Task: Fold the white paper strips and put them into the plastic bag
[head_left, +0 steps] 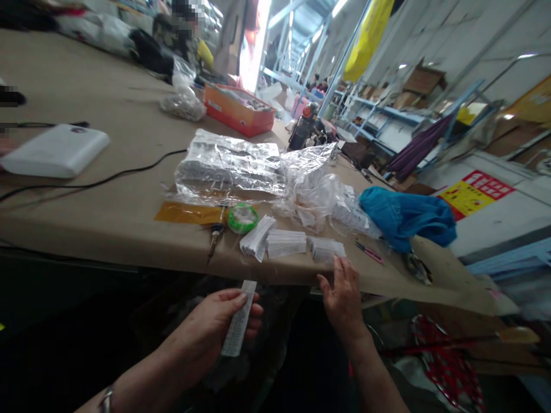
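A white printed paper strip (pixel 239 324) is pinched between the thumb and fingers of my left hand (pixel 228 315), in front of the table edge. My right hand (pixel 342 292) has its fingers apart, and its fingertips reach the near side of the right stack of white strips (pixel 328 249). Left of that lie a middle stack (pixel 286 243) and a fanned, slanted stack (pixel 258 237). A green-rimmed round container (pixel 242 218) with whitish contents sits behind the slanted stack.
Clear plastic bags (pixel 232 166) lie behind the stacks. To the left are a thin pointed tool (pixel 214 241) and an amber sheet (pixel 187 213). A pink cutter (pixel 369 252), scissors (pixel 417 268) and blue cloth (pixel 404 215) lie right. Farther back stands an orange box (pixel 236 112).
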A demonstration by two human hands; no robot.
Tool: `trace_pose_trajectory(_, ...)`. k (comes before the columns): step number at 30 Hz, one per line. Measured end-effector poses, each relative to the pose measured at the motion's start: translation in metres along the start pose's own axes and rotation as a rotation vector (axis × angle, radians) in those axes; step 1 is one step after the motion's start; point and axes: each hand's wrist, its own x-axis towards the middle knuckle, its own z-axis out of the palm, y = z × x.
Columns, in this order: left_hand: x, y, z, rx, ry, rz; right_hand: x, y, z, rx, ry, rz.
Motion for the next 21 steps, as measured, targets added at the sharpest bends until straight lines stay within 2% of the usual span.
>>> trace_pose_trajectory(2, 0.001, -0.004, -0.002, 0.004, -0.006, -0.016, -0.004, 0.015, 0.004, -0.089, -0.048, -0.013)
trace_pose_trajectory(5, 0.0, -0.007, -0.001, 0.019, 0.013, -0.039, -0.009, 0.023, 0.008, -0.124, -0.083, -0.053)
trace_pose_trajectory(11, -0.001, -0.007, -0.001, 0.022, 0.026, -0.056, -0.009, 0.031, 0.007, -0.009, 0.005, -0.078)
trace_pose_trajectory(15, 0.002, -0.009, -0.003, 0.02, -0.015, -0.038, -0.009, 0.036, 0.004, 0.126, 0.056, -0.01)
trace_pose_trajectory(18, 0.0, -0.009, -0.002, 0.024, -0.017, -0.024, -0.005, 0.019, -0.002, 0.294, 0.218, 0.09)
trace_pose_trajectory(20, -0.002, -0.007, 0.001, 0.015, -0.015, -0.037, -0.001, -0.007, -0.007, 0.428, 0.326, 0.092)
trace_pose_trajectory(21, -0.004, -0.006, 0.002, 0.001, -0.023, -0.04, 0.001, -0.023, -0.008, 0.507, 0.318, 0.051)
